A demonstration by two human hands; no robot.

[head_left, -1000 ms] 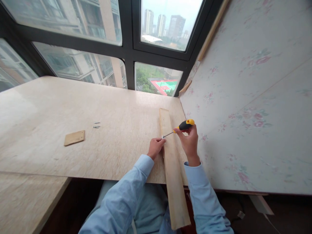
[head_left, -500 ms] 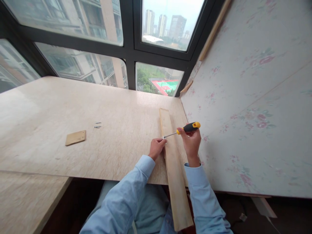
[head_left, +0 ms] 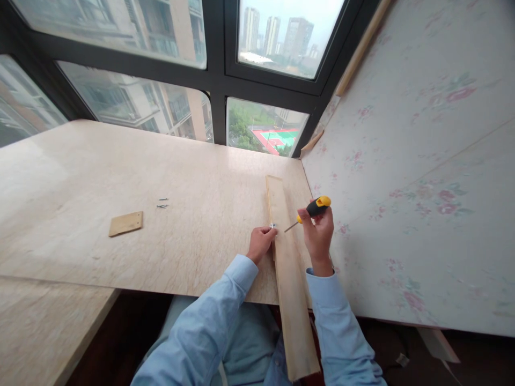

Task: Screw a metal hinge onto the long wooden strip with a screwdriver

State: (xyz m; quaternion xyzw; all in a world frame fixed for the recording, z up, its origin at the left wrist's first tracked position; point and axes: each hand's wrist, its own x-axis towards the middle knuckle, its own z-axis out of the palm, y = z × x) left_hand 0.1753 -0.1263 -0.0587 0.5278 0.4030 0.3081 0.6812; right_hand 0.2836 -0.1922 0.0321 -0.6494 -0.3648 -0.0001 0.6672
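Dark window frames [head_left: 219,86] run along the far side of the room, with buildings [head_left: 298,40] and a red and green sports court [head_left: 279,139] outside, and a flowered wall [head_left: 402,134] rises near the right hand [head_left: 318,236]. Under the windows a pale, veined bench [head_left: 201,241] carries a long wooden board [head_left: 295,311], whose near end juts out past the front edge. From where I stand, the left hand [head_left: 259,244] has its fingers pinched together on a small metal fitting [head_left: 272,225] at the board's left edge, covering part of it. The right hand's fingers are closed round the handle of a yellow and black screwdriver [head_left: 316,207]; the shaft slants down over the board, its tip just beside the fitting, and I can't tell whether it touches the wood. Off to the left lie a small wooden plate [head_left: 126,223] and, just beyond it, a few thin metal fasteners [head_left: 162,206], too small to make out, all well apart from both hands
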